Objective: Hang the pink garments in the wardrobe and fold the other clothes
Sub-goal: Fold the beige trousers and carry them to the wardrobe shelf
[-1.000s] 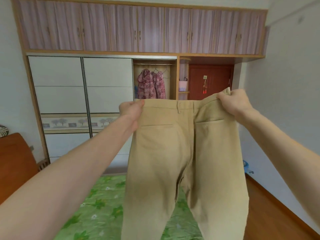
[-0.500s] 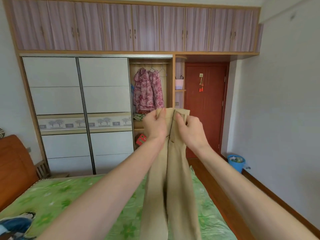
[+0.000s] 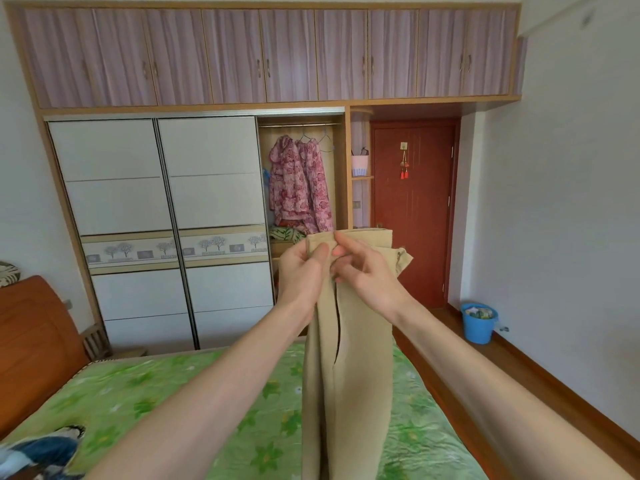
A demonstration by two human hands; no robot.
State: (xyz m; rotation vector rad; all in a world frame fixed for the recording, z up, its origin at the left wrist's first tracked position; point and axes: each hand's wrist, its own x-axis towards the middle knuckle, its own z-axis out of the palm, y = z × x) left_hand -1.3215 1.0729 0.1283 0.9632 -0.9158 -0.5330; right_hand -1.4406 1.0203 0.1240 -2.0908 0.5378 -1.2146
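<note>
Beige trousers (image 3: 349, 358) hang in front of me, folded in half lengthwise with the legs together, over the bed. My left hand (image 3: 301, 275) pinches the waistband at its left corner. My right hand (image 3: 363, 275) touches the waistband beside it with the fingers partly spread, loosely gripping the cloth. Two pink flowered garments (image 3: 299, 181) hang on the rail in the open wardrobe section (image 3: 339, 174) straight ahead.
A bed with a green flowered sheet (image 3: 138, 393) lies below my arms, a wooden headboard (image 3: 31, 341) at left. A dark blue and white garment (image 3: 38, 452) lies at the bottom left. A blue bucket (image 3: 478, 322) stands by the red door (image 3: 412, 209).
The trousers were held spread wide by the waistband. My hands came together, folding them in half, and the view lowered toward the bed. My right fingers have loosened slightly.
</note>
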